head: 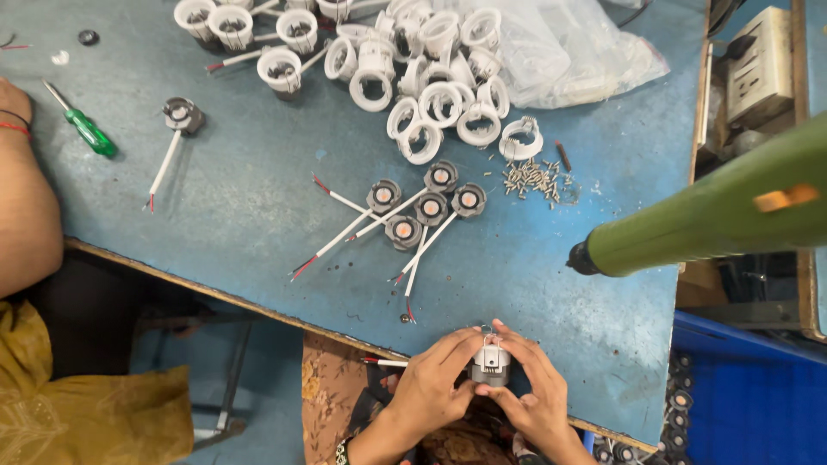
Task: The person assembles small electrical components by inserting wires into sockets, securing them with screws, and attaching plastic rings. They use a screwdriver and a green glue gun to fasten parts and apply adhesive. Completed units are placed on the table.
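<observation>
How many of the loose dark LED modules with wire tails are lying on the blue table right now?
6. Five cluster mid-table: LED modules at and. One lies apart at the left, near the green screwdriver. Others may be hidden inside the white housings.

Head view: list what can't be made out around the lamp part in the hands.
- Lamp part: its lower half is hidden by the left hand and right hand.
- Its wire: the joint to the part is covered by the left hand.
- Small screws: too small to count.
- Green power tool: cut off by the right edge, slightly blurred.
- White rings: some are hidden under the plastic bag.
</observation>
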